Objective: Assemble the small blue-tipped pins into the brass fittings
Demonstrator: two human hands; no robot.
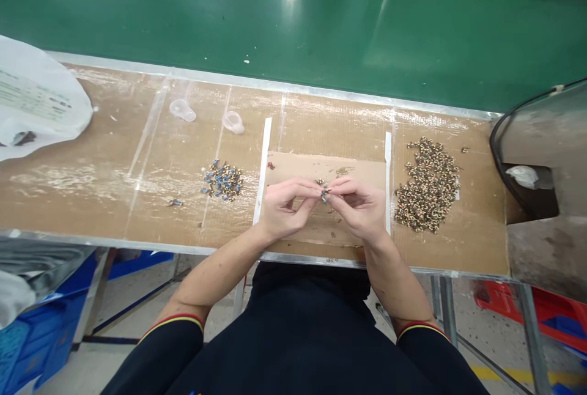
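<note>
My left hand and my right hand meet over a cardboard sheet in front of me. Pinched between both sets of fingertips is a small part with blue on it; its exact kind is too small to make out. Just beyond the fingertips a few tiny brass-coloured pieces lie on the sheet. To the left is a small pile of blue-and-brass parts, with a stray one nearer the edge. A larger heap of brass-coloured small parts spreads at the right.
White strips flank the cardboard sheet. Two clear plastic cups or scoops lie at the back left. A white bag sits at the far left. A metal housing with a black cable bounds the right end.
</note>
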